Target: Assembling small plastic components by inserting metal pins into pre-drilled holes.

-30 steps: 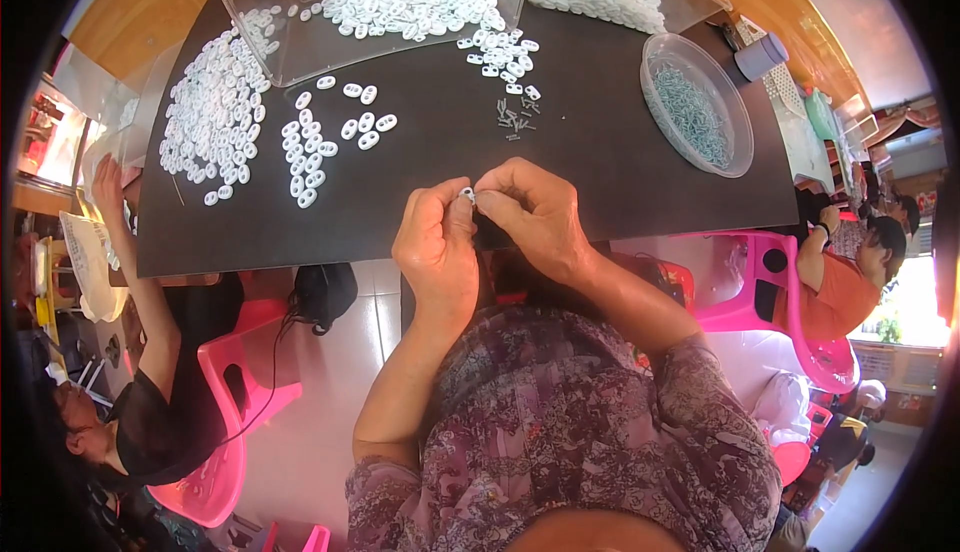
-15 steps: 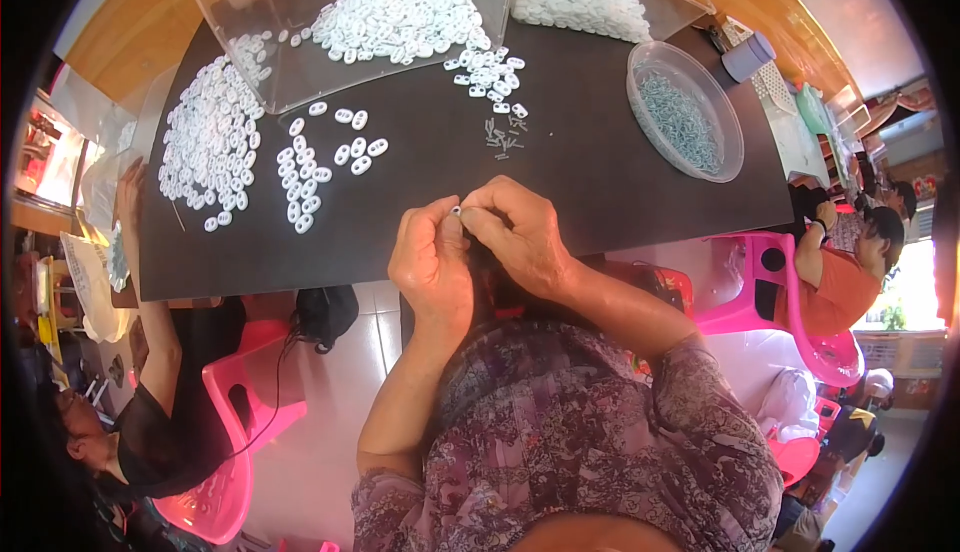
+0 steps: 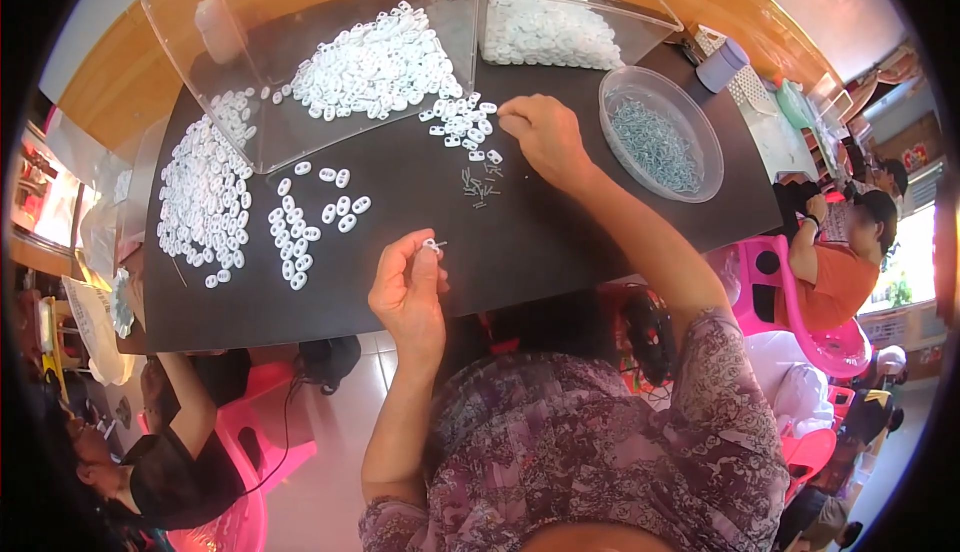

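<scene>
Right hand (image 3: 547,142) moved beside white pieces (image 3: 462,121), grip unclear; left hand (image 3: 409,299) pinches another piece (image 3: 432,244).

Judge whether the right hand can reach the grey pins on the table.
Probably yes: the right hand is close, and only a few small white pieces seem to lie between it and the grey pins.

Right hand (image 3: 546,140) stretched forward

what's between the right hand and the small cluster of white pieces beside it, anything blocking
Nothing visible: the right hand is at the right edge of the white pieces. The grey pins lie on the near side, outside that gap.
</scene>
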The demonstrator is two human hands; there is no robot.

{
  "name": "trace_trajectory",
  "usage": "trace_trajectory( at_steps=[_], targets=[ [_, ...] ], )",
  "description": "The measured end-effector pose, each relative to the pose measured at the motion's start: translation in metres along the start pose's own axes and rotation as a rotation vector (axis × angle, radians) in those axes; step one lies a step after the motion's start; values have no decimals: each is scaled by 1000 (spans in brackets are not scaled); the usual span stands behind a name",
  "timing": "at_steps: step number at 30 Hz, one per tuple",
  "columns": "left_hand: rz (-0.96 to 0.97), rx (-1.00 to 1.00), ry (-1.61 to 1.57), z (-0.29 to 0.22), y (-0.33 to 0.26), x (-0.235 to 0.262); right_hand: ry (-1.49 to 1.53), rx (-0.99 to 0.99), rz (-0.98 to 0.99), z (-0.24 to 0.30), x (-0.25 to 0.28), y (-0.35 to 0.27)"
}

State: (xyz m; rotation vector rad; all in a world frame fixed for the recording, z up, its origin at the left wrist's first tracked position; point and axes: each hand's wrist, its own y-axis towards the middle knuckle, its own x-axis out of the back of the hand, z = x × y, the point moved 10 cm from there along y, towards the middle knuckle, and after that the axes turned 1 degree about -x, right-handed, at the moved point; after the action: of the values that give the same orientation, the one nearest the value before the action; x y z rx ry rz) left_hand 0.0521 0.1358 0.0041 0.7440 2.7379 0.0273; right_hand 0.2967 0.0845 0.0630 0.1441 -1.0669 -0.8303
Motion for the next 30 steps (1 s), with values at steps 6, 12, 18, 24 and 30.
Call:
trace_trajectory(
  at_steps=[6, 12, 18, 24, 30],
  targets=[
    [24, -7, 56, 1, 0, -1, -257, 29, 60, 1, -31, 11],
    [25, -21, 69, 0, 0, -1, -84, -28, 127, -7, -29, 10],
    [42, -41, 63, -2, -2, -1, 435, -247, 191, -26, -19, -6],
    [22, -21, -10, -2, -1, 3, 883, -405, 383, 19, -23, -47],
    [20, 104, -212, -5, -5, -5, 1033, -446, 384, 51, -28, -77]
  ],
)
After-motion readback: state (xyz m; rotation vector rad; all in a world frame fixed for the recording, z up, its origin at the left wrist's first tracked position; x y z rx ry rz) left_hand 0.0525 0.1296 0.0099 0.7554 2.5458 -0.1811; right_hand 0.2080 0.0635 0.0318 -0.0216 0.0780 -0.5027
